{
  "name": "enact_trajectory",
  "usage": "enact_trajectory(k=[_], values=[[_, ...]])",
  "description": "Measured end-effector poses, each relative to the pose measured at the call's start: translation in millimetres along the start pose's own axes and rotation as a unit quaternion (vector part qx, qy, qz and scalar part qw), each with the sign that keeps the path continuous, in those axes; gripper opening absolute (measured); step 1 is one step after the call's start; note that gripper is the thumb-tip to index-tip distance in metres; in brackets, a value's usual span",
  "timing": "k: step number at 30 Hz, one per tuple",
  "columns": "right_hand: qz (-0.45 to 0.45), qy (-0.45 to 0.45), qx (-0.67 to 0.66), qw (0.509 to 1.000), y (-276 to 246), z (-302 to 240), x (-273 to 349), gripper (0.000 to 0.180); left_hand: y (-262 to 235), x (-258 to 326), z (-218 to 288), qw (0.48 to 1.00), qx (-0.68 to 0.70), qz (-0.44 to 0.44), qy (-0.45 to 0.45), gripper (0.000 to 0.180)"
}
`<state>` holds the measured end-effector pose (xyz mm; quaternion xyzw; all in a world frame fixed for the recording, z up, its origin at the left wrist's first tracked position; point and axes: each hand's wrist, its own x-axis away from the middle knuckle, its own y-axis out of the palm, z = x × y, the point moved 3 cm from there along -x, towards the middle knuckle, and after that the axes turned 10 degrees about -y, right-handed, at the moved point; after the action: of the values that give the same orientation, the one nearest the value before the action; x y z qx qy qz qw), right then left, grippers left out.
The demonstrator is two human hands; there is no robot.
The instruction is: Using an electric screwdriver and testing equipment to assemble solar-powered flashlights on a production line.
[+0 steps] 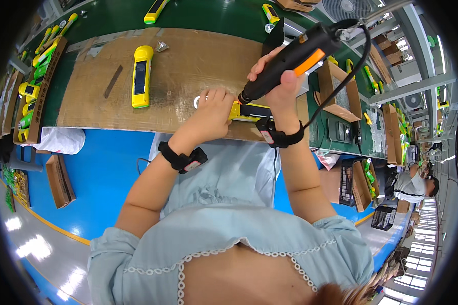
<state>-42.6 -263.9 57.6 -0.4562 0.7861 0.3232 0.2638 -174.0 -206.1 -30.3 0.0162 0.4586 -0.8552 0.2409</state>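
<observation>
Brown cardboard [91, 94] underlies the work. Remotely, I note the left hand [215, 113] curled against a yellow handheld unit [253, 112] near the cardboard's front edge, exact grip hidden; the right hand [281, 86] grasps a black power screwdriver [290, 60], nose at the unit. Slanted driving could make it slip, scratching the case. Unit: bright yellow, dark panel upward, left end obscured.

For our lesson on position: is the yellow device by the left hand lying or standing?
Lying down: the yellow device stretches lengthwise along the cardboard sheet, its dark panel visible from above.
</observation>
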Motion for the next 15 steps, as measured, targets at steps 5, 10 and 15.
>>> enact_trajectory(k=[5, 10, 15], values=[[0.071, -0.049, -0.012, 0.996, -10.4, -58.8, -15.3, 0.078, -1.0, 9.2, 8.8, 0.999, -0.006, 0.030, 0.028, 0.052], [0.047, -0.030, 0.126, 0.990, -24.5, -86.0, -16.9, 0.088, -1.8, 11.1, 8.2, 0.999, -0.025, 0.016, 0.017, 0.051], [0.068, -0.045, 0.077, 0.994, -46.3, -71.3, 7.7, 0.072, -8.0, 5.3, 10.3, 1.000, -0.015, -0.004, 0.023, 0.052]])
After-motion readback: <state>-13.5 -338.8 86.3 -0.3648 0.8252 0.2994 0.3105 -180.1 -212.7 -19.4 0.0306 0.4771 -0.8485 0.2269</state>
